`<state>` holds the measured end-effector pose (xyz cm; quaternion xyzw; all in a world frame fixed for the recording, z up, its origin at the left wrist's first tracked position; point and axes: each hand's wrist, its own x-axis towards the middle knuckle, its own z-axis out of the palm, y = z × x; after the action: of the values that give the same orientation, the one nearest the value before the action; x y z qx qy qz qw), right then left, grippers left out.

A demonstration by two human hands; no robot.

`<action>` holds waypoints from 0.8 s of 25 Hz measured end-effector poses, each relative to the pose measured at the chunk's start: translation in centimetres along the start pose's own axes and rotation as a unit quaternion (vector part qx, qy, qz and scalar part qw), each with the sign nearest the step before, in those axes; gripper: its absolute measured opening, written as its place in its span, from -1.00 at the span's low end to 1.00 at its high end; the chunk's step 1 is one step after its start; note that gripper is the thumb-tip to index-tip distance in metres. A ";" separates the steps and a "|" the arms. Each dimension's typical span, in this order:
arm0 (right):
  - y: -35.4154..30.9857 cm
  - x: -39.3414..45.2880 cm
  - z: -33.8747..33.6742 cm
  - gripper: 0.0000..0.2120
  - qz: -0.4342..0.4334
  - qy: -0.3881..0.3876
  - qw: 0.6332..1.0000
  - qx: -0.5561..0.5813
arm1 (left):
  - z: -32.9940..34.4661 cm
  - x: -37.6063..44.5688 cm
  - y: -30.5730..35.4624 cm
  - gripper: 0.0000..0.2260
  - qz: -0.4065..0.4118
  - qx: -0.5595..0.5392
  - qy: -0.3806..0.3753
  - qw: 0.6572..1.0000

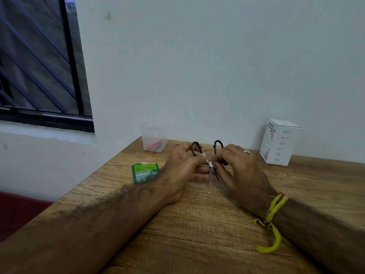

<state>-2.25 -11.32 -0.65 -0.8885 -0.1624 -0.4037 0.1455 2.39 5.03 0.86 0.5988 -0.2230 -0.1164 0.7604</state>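
Right now the little black scissors [213, 171] are held just above the wooden table [197, 224]. The left hand [183, 169] curls round one loop, the right hand [239, 167] pinches the other. They look pulled open; I think a slow, careful squeeze comes next

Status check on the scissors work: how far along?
Done: the black scissors are off the table and held between both hands, loops pointing away. In hand: the left hand grips one loop, and the right hand pinches the other arm near the pivot, where a small white bit sits. Left: no cut visible yet; the green sachet lies flat by the left wrist, untouched.
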 end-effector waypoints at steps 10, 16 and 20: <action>-0.3 -0.1 0.0 -0.80 -0.070 -0.035 0.995 -0.061 | -0.2 0.1 0.0 -0.94 -0.010 -0.019 0.037 0.999; -0.2 0.0 0.0 -0.80 -0.072 -0.044 0.995 -0.049 | -0.2 0.1 0.0 -0.98 0.006 -0.003 0.043 0.999; -0.2 -0.1 0.0 -0.80 -0.074 -0.050 0.995 -0.041 | -0.1 0.0 0.0 -0.97 0.010 0.007 0.044 0.999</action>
<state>-2.40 -11.21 -0.68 -0.8985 -0.2177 -0.3748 0.0701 2.43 5.09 0.87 0.6066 -0.1960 -0.0804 0.7662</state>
